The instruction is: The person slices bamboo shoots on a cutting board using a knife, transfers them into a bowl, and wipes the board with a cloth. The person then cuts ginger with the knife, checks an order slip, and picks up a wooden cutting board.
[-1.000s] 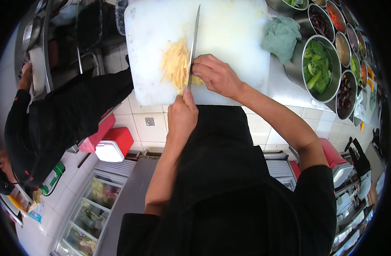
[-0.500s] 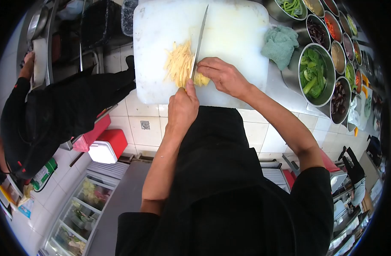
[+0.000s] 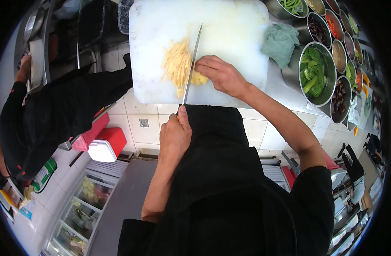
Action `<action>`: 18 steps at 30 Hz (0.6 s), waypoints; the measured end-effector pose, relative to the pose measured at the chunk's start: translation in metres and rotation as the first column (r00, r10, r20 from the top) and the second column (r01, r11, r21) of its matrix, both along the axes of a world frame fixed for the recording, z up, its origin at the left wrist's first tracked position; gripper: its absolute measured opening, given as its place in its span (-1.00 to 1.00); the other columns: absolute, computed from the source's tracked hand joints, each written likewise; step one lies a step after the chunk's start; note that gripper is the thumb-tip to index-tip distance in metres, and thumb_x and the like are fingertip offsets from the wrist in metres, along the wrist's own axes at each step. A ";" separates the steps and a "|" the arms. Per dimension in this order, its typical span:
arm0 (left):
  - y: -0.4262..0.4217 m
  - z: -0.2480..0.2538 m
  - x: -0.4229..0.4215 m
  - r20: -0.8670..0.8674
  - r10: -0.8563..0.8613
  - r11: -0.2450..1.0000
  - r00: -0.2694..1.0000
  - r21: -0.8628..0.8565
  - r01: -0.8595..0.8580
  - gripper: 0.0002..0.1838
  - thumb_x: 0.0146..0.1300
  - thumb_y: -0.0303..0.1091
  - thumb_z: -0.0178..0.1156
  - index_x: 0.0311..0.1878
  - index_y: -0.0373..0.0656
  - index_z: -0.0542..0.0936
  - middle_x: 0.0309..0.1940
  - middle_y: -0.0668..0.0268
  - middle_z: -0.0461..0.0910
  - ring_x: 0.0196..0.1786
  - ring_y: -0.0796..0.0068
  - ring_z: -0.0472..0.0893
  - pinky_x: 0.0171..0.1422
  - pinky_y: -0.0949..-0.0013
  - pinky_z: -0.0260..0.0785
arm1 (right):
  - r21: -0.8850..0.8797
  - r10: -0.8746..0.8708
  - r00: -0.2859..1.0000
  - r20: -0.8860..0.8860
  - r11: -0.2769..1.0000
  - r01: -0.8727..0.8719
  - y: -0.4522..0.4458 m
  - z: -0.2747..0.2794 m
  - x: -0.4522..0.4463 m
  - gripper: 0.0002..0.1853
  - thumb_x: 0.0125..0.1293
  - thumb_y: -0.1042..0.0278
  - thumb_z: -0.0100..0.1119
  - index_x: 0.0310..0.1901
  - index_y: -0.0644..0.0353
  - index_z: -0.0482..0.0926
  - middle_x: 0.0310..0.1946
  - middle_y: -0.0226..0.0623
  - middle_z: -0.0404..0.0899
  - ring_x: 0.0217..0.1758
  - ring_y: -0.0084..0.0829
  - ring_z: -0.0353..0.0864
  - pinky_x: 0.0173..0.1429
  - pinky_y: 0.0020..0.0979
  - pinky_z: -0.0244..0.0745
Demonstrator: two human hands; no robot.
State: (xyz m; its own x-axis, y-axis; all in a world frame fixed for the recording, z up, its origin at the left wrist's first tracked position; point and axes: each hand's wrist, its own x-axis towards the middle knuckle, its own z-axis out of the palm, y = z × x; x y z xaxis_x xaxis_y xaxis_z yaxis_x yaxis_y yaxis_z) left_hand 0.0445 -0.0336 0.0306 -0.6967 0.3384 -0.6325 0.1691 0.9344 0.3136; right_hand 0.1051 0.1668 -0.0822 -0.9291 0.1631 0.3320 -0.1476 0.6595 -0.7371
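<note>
Strips [image 3: 177, 62] form one pile beside one knife [image 3: 192, 67].

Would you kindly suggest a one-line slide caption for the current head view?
Left hand on the knife, right hand at yellow pieces, pale shreds heaped on a white board.

Short black sleeves [image 3: 313, 187], black apron [image 3: 216, 136]

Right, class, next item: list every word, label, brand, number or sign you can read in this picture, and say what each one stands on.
Readable text: none.
Green package at left: pale printed patch, too blurred to read.
Blue-and-white packet below it: too small to read.
Knife and cutting board: no lettering visible.
</note>
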 end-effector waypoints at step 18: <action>0.020 -0.046 -0.005 -0.085 -0.026 0.988 0.996 0.151 0.039 -0.33 0.57 0.01 -0.19 -0.34 -0.47 0.59 -0.37 -0.42 0.57 -0.18 -0.48 0.57 -0.04 -0.26 0.41 | -0.002 -0.012 0.999 -0.038 1.000 0.012 -0.001 -0.004 -0.001 -0.74 0.21 0.67 0.16 -0.05 0.33 0.62 -0.02 -0.13 0.60 0.08 -0.10 0.58 0.13 -0.25 0.55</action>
State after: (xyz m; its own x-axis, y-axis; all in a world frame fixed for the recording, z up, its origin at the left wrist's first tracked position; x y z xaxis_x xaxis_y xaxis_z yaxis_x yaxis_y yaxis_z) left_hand 0.0392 -0.0134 -0.0158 -0.7315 0.4498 -0.5124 0.2299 0.8702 0.4358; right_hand 0.1039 0.1662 -0.0857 -0.9136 0.1746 0.3672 -0.1680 0.6602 -0.7320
